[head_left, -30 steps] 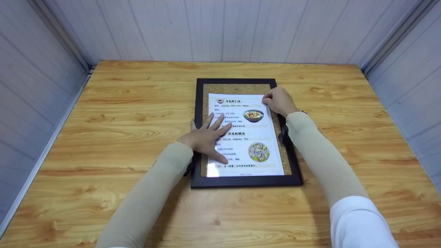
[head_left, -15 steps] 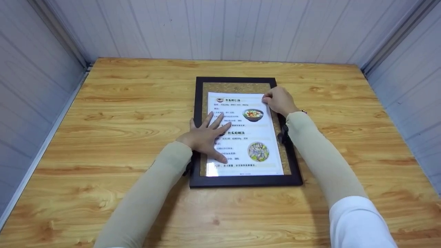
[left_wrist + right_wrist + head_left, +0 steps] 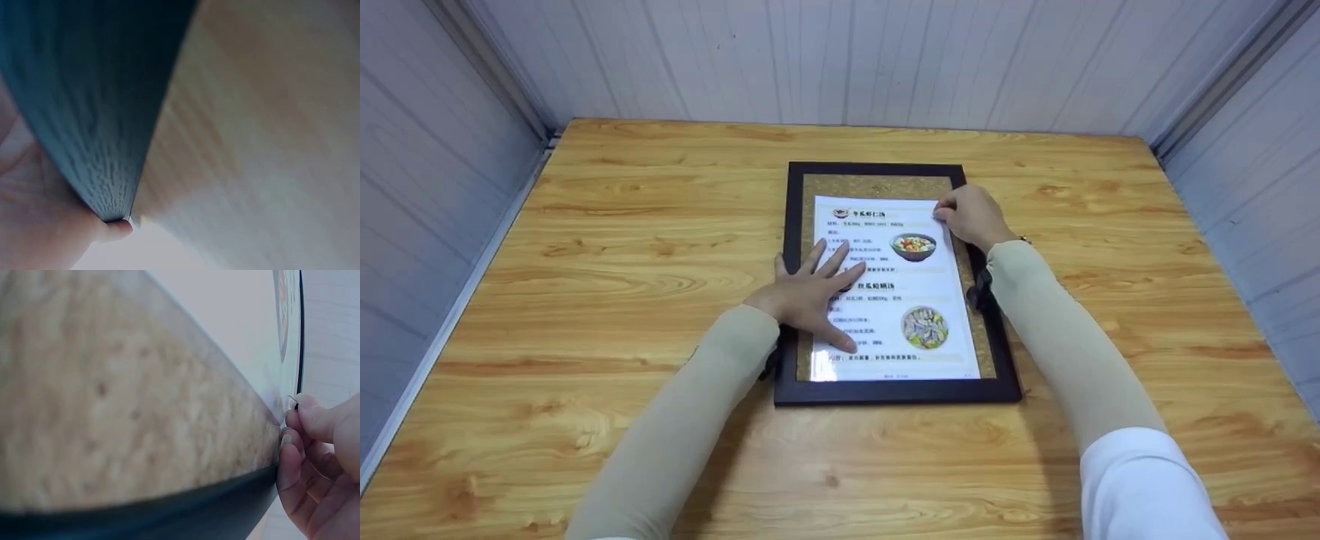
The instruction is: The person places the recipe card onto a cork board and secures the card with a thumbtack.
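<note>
A laminated recipe sheet [image 3: 931,289] with two food pictures lies on a cork board [image 3: 877,186] in a black frame [image 3: 896,391]. My left hand [image 3: 814,296] rests on the sheet's left side, fingers spread wide, covering some of the text. In the left wrist view its palm lies across the frame's side bar [image 3: 107,129]. At the sheet's top right corner, my right hand [image 3: 975,217] pinches a small dark-headed pin [image 3: 296,405] between thumb and finger. The pin's thin metal shaft shows beside the thumb in the right wrist view; its tip's contact cannot be told.
The frame lies flat on a wood-grain table [image 3: 645,247]. Pale panel walls [image 3: 840,67] stand at the back and both sides. A strip of bare cork [image 3: 135,410] runs along the sheet's right side.
</note>
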Motion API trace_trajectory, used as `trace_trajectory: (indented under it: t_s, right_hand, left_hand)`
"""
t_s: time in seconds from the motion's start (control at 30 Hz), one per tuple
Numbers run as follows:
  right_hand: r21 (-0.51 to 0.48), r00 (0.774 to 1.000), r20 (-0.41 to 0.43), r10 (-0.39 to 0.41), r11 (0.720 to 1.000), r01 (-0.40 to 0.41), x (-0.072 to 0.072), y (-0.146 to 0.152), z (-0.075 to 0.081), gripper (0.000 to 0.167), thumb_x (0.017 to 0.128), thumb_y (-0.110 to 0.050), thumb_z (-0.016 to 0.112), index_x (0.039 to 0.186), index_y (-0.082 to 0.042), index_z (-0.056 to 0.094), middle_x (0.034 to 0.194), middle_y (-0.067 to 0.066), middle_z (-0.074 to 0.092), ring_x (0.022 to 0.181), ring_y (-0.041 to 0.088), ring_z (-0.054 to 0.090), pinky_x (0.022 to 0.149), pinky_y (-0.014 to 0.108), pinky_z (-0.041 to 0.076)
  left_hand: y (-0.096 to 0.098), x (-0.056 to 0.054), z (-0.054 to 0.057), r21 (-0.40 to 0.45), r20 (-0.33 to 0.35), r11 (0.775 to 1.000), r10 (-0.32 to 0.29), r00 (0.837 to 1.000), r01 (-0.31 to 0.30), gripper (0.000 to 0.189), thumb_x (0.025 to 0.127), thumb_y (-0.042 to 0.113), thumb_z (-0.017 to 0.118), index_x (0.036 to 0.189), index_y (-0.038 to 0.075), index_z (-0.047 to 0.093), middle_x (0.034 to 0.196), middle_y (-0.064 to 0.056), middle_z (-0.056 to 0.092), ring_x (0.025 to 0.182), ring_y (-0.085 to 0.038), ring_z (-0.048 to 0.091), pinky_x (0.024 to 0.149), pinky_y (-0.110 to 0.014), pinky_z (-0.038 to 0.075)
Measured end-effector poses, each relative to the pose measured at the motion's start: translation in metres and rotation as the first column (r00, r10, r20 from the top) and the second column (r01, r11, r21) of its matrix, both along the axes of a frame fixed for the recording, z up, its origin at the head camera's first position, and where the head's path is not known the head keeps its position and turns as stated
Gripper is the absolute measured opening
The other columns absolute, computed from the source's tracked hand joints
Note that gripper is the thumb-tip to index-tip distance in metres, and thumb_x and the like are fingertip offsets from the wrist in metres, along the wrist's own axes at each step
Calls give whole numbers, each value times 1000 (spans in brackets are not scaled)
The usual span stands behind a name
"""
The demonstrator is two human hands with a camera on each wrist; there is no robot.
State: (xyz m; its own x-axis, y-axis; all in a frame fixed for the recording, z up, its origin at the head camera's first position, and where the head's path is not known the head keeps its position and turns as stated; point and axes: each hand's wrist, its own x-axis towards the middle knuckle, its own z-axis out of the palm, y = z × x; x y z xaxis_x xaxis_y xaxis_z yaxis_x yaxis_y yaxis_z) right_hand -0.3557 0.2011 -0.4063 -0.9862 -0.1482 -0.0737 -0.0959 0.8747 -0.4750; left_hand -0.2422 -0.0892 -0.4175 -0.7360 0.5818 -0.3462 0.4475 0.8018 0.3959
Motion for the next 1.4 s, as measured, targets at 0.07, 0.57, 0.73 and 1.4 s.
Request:
trace_trajectory:
  t_s: [0.07, 0.57, 0.73, 1.4]
  right_hand:
    - [2, 1000, 10, -5, 1000, 5, 0, -1, 0, 22, 102, -16, 58, 110, -4, 75, 113, 15, 68, 94, 27, 58, 81, 42, 47]
    - [16, 1000, -14, 8, 1000, -7, 2, -6, -4, 22, 101, -18, 60, 110, -5, 75, 114, 13, 67, 101, 28, 58, 90, 45, 46]
    - [56, 999, -13, 48, 997, -48, 3, -6, -4, 26, 102, -16, 56, 116, -3, 73, 122, 16, 61, 115, 33, 54, 102, 50, 40]
    - [167, 981, 135, 139, 973, -161, 4, -5, 4, 41, 105, -11, 42, 144, -1, 48, 142, 27, 39, 125, 36, 45, 106, 50, 38]
  left_hand:
    - [0, 0, 0, -2, 1, 1000, -1, 1000, 1, 125, 64, 80, 71, 159, 37, 2, 163, 5, -21, 145, -26, -28, 101, -75, -16]
    - [-3, -2, -4, -7, 3, 1000, 18, 1000, -18, 125, 62, 81, 71, 159, 39, 3, 163, 6, -21, 145, -25, -27, 102, -73, -17]
    - [-4, -2, -4, -1, 3, 1000, 4, 1000, -4, 125, 63, 81, 71, 159, 37, 3, 163, 5, -21, 145, -26, -27, 101, -74, -16]
    - [-4, -6, -4, 0, -6, 1000, 13, 1000, -13, 126, 62, 82, 70, 159, 38, 3, 163, 6, -21, 145, -25, -27, 101, -73, -18]
